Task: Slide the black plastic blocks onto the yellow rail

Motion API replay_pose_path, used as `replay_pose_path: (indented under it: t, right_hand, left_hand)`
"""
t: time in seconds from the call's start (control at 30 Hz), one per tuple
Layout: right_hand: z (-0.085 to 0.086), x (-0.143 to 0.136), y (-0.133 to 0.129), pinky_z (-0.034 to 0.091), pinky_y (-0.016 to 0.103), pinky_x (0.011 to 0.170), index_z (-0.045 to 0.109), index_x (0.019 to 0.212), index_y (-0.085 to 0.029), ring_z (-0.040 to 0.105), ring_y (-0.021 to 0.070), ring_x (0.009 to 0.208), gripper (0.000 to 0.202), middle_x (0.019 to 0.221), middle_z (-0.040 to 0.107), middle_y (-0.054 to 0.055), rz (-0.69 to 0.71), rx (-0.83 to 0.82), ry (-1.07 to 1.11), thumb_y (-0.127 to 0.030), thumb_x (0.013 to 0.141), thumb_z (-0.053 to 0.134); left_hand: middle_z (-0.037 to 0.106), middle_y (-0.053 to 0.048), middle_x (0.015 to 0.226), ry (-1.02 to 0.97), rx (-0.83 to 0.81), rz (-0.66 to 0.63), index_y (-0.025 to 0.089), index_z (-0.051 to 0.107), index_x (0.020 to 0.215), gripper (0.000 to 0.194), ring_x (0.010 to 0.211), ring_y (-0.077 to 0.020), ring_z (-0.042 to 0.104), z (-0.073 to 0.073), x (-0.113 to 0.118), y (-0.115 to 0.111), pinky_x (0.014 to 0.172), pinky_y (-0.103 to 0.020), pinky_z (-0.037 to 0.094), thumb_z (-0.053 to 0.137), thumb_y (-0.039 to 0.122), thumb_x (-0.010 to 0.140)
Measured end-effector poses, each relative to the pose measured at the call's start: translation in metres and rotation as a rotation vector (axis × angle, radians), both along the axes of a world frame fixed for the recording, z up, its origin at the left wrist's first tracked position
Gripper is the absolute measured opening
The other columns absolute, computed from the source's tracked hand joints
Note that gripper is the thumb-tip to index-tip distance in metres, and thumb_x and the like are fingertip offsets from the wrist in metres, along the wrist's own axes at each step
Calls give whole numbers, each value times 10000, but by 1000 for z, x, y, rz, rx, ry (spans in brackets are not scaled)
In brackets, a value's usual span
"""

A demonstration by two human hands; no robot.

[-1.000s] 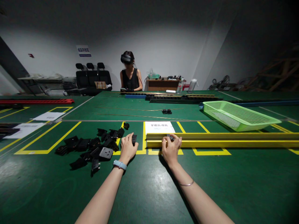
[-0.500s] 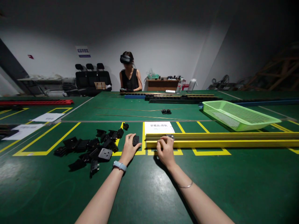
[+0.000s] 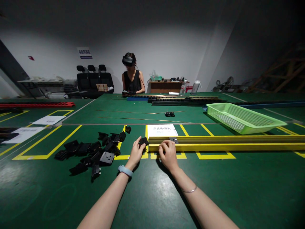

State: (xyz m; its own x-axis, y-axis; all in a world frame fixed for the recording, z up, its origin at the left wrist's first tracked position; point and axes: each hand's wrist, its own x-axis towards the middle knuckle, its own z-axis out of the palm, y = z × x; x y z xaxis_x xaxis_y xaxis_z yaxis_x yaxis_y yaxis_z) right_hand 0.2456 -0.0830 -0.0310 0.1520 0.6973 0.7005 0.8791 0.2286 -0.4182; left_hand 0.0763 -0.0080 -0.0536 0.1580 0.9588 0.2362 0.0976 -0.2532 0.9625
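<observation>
Between its thumb and fingers my left hand (image 3: pixel 136 154) holds a black socket module (image 3: pixel 143 141), right at the left end of a long yellow rail (image 3: pixel 226 147). My right hand (image 3: pixel 168 155) rests on the rail near that end, its fingers curled over the front edge; whether they pinch anything else is hidden. Another socket module (image 3: pixel 173 140) sits in the rail's channel just behind my right fingers. Left of my left hand lies a loose pile of black modules (image 3: pixel 95 149), one of them with its grey face up (image 3: pixel 107 157).
A light green basket (image 3: pixel 245 122) stands at the right behind the rail. A labelled white paper (image 3: pixel 162 129) lies behind the rail's left end. Two small black parts (image 3: pixel 169 114) and thin rods lie farther back. Across the table sits a person (image 3: pixel 132 79) wearing a headset.
My left hand has moved right with its module, up to the rail's end. My right hand has shifted slightly, uncovering more of the module in the channel.
</observation>
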Motion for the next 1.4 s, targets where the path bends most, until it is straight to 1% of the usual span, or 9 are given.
replay_pose_path:
  t: [0.1,0.17,0.27,0.4,0.6,0.77,1.03,1.23,1.4]
  right_hand:
    - [0,0,0,383,375,840,614,836,-188,428,207,928,181,923,502,72,0,-3,-1,-232,864,441]
    - [1,0,-1,383,371,840,611,834,-185,428,206,928,182,925,501,73,3,-12,-3,-232,866,438]
    - [2,0,-1,381,368,839,608,834,-180,428,203,925,182,926,501,73,5,-22,-5,-231,868,438]
    - [2,0,-2,378,366,834,607,827,-179,425,202,917,181,921,503,71,6,-13,-5,-225,867,437]
    - [2,-1,-1,381,369,831,610,825,-186,428,203,915,181,919,503,71,7,-3,2,-224,862,438]
    - [2,-1,-1,382,375,829,613,819,-194,432,206,913,186,920,505,72,3,1,1,-231,861,435]
    - [1,-1,-1,380,372,831,608,835,-191,431,205,914,184,928,505,71,2,-3,2,-227,866,430]
    - [1,-1,-1,380,369,823,610,822,-195,433,202,905,182,918,510,69,-2,-3,-5,-228,863,436]
    - [2,0,-1,382,370,821,611,823,-194,434,203,905,182,919,509,70,-1,1,-5,-232,862,438]
  left_hand:
    - [476,-160,1330,-128,-125,-85,170,349,1355,606,1226,-213,482,5,1,-5,1046,-362,366,576,349,822]
    - [490,-174,1314,-190,-173,-110,164,320,1359,643,1230,-220,479,8,2,-7,1044,-374,368,602,337,807]
    - [475,-183,1324,-265,-198,-119,166,346,1319,627,1191,-228,516,9,3,-8,1023,-394,393,635,314,782]
    - [474,-184,1320,-332,-213,-100,167,377,1266,606,1142,-221,554,4,1,-5,1006,-405,415,675,279,750]
    - [487,-175,1320,-322,-209,-109,162,445,1203,516,1165,-220,538,3,-1,-3,1026,-403,402,678,257,753]
    - [509,-165,1304,-307,-194,-111,167,442,1214,497,1158,-206,545,4,-1,-4,1022,-388,407,656,270,778]
    - [539,-152,1275,-307,-187,-118,177,455,1239,543,1189,-220,519,6,-2,-6,1028,-394,394,674,292,756]
    - [538,-143,1285,-248,-180,-104,181,459,1257,518,1208,-219,504,8,-2,-7,1022,-378,401,643,282,784]
    - [538,-135,1293,-283,-200,-109,189,480,1250,515,1187,-230,523,9,-2,-8,1024,-396,401,656,273,773]
